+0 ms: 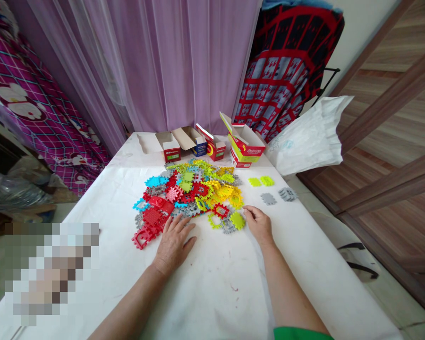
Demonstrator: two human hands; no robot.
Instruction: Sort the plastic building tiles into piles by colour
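Left hand [176, 240] rests open beside red tiles [151, 217] while right hand [259, 225] curls, contents unclear to me, by a lime interlocking tile [238, 220], likely light, stiff, best pinched edgewise.

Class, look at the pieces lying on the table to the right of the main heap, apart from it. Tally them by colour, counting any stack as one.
Lime green: 2, a left lime piece and a right lime piece or stack
Grey: 2, a flat grey piece and a grey stack
Total: 4
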